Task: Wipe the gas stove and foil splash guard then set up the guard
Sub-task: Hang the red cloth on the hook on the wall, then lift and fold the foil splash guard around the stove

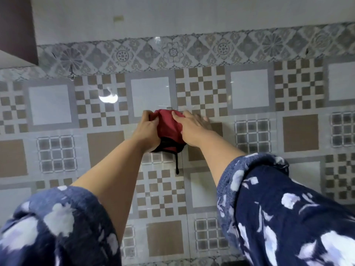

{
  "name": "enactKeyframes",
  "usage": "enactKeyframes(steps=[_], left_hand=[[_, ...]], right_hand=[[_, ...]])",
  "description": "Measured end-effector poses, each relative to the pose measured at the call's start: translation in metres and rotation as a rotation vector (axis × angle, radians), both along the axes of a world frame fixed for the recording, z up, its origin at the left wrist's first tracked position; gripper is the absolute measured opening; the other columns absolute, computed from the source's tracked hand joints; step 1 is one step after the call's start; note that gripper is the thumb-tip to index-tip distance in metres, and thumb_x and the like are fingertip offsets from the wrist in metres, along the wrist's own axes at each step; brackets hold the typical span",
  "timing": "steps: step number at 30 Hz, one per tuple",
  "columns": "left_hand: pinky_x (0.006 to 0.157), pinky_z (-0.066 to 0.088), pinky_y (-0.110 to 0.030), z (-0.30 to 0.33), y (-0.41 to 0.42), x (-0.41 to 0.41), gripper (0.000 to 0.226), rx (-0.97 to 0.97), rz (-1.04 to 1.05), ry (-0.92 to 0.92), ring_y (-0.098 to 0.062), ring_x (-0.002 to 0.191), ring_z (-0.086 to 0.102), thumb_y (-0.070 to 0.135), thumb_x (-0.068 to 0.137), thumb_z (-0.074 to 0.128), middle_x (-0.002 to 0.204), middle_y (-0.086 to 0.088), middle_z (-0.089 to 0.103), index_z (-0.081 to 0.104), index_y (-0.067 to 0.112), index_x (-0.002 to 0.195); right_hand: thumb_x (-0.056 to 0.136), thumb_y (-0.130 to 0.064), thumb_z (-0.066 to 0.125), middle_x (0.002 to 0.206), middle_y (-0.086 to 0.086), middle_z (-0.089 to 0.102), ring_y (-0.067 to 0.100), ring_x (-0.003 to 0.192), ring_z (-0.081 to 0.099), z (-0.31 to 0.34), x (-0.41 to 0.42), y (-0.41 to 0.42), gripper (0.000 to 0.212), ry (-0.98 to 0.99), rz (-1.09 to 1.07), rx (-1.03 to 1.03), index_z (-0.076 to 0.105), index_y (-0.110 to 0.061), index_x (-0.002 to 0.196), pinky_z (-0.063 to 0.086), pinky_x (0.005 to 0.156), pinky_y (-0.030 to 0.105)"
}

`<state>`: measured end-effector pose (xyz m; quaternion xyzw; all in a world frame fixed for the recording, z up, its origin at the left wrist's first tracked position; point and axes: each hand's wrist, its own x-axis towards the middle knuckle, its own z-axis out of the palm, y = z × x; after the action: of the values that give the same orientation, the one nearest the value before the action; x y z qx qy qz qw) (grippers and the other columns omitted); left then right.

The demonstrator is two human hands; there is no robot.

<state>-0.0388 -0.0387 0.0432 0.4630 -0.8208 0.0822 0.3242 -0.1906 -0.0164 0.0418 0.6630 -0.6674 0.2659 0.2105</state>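
A red cloth point(167, 129) with black trim and a dangling black cord hangs against the patterned tiled wall point(249, 89), at the centre of the view. My left hand point(148, 129) grips its left side with curled fingers. Flat against the cloth's right side lies my right hand point(194, 129), fingers stretched and partly resting on the tile. A small grey hook or tab shows just above the cloth. Neither the gas stove nor the foil splash guard is in view.
A dark cabinet point(17, 29) juts out at the top left. A floral tile border point(211, 48) runs across the wall above my hands. Both forearms wear rolled-up blue floral sleeves point(288, 208). A vertical tile seam runs down behind the cloth.
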Motion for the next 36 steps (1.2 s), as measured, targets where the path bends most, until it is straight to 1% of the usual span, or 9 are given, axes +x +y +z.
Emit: enactKeyframes(steps=[5, 8, 12, 15, 17, 22, 29, 33, 36], left_hand=[[0.111, 0.027, -0.028, -0.022, 0.003, 0.004, 0.049, 0.103, -0.039, 0.091, -0.031, 0.129, 0.038, 0.003, 0.093, 0.048, 0.143, -0.014, 0.031, 0.042, 0.005, 0.141], [0.112, 0.034, -0.035, -0.039, 0.014, 0.006, 0.055, 0.149, -0.080, 0.179, -0.031, 0.125, 0.047, 0.008, 0.092, 0.051, 0.143, -0.013, 0.040, 0.039, 0.015, 0.145], [0.090, 0.049, -0.031, -0.063, 0.038, 0.022, 0.066, 0.170, -0.134, 0.306, -0.024, 0.114, 0.057, 0.003, 0.087, 0.050, 0.138, -0.005, 0.051, 0.032, 0.023, 0.147], [0.086, 0.049, -0.028, -0.090, 0.060, 0.042, 0.050, 0.257, -0.101, 0.252, -0.021, 0.114, 0.058, 0.004, 0.090, 0.044, 0.135, -0.003, 0.057, 0.049, 0.020, 0.137], [0.090, 0.049, -0.030, -0.110, 0.077, 0.055, 0.040, 0.338, -0.092, 0.183, -0.021, 0.113, 0.060, 0.007, 0.092, 0.042, 0.131, -0.005, 0.061, 0.061, 0.019, 0.125], [0.103, 0.042, -0.031, -0.154, 0.126, 0.095, 0.038, 0.489, -0.037, 0.016, -0.023, 0.121, 0.056, 0.008, 0.091, 0.045, 0.133, -0.008, 0.060, 0.065, 0.017, 0.121], [0.108, 0.038, -0.030, -0.214, 0.209, 0.161, 0.036, 0.639, -0.034, -0.006, -0.020, 0.122, 0.056, 0.009, 0.092, 0.050, 0.132, -0.006, 0.061, 0.063, 0.013, 0.125], [0.102, 0.040, -0.026, -0.267, 0.264, 0.209, 0.036, 0.767, 0.026, -0.007, -0.022, 0.118, 0.058, 0.013, 0.091, 0.051, 0.128, -0.008, 0.064, 0.064, 0.014, 0.124], [0.099, 0.041, -0.025, -0.312, 0.296, 0.251, 0.036, 0.895, 0.105, -0.036, -0.022, 0.118, 0.059, 0.014, 0.090, 0.055, 0.127, -0.009, 0.064, 0.063, 0.014, 0.125]], right_hand=[[0.097, -0.011, 0.036, 0.149, 0.008, 0.036, 0.034, 0.136, 0.033, -0.016, 0.000, 0.024, 0.059, -0.064, 0.004, 0.058, 0.024, -0.041, 0.147, 0.026, 0.114, 0.045], [0.099, -0.016, 0.036, 0.148, 0.012, 0.038, 0.036, 0.132, 0.039, -0.027, 0.009, 0.025, 0.053, -0.274, 0.115, 0.092, 0.027, -0.034, 0.147, 0.030, 0.113, 0.042], [0.098, -0.005, 0.036, 0.155, 0.011, 0.025, 0.030, 0.141, 0.027, -0.051, 0.021, 0.039, 0.054, -0.421, 0.192, 0.071, 0.027, -0.022, 0.149, 0.025, 0.106, 0.023], [0.090, 0.003, 0.043, 0.151, 0.007, 0.031, 0.033, 0.129, 0.043, -0.085, 0.034, 0.066, 0.070, -0.332, 0.004, 0.111, 0.028, -0.033, 0.147, 0.041, 0.100, 0.036], [0.089, 0.001, 0.042, 0.144, 0.005, 0.041, 0.032, 0.119, 0.051, -0.107, 0.046, 0.081, 0.064, -0.263, -0.039, 0.177, 0.037, -0.036, 0.142, 0.043, 0.095, 0.037], [0.092, -0.003, 0.045, 0.144, 0.003, 0.046, 0.030, 0.128, 0.046, -0.148, 0.090, 0.118, 0.050, -0.201, -0.027, 0.481, 0.056, -0.039, 0.125, 0.042, 0.103, 0.046], [0.090, -0.007, 0.055, 0.132, 0.001, 0.058, 0.024, 0.117, 0.056, -0.199, 0.154, 0.184, 0.039, -0.225, 0.115, 0.578, 0.063, -0.032, 0.118, 0.049, 0.097, 0.041], [0.089, -0.009, 0.059, 0.129, 0.004, 0.061, 0.023, 0.111, 0.058, -0.245, 0.197, 0.229, 0.035, -0.232, 0.202, 0.694, 0.065, -0.026, 0.119, 0.045, 0.089, 0.028], [0.089, -0.009, 0.056, 0.126, 0.007, 0.062, 0.024, 0.106, 0.059, -0.288, 0.231, 0.252, 0.034, -0.245, 0.269, 0.800, 0.066, -0.027, 0.116, 0.047, 0.095, 0.035]])
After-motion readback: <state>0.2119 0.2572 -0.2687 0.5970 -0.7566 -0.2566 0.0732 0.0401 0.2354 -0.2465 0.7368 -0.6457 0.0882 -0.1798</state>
